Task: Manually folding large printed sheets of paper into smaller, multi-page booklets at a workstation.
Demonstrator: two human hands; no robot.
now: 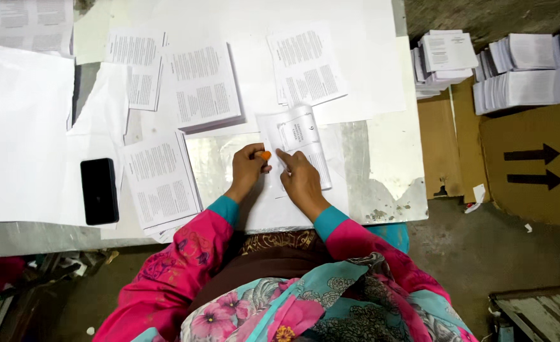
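Observation:
My left hand (248, 170) is closed around a small orange tool (265, 154) whose tip rests against a folded printed sheet (296, 142) on the table. My right hand (300, 177) lies flat on that sheet with the index finger stretched along its left edge, pressing it down. The sheet sits near the front middle of the white table (387, 152). Both sleeves are pink with teal cuffs.
Stacks of printed sheets lie around: one at the left front (159, 180), one at the middle back (204, 85), one at the back right (306, 66). A black phone (98, 190) lies at the left. Piles of folded booklets (514, 69) sit on cardboard at the right.

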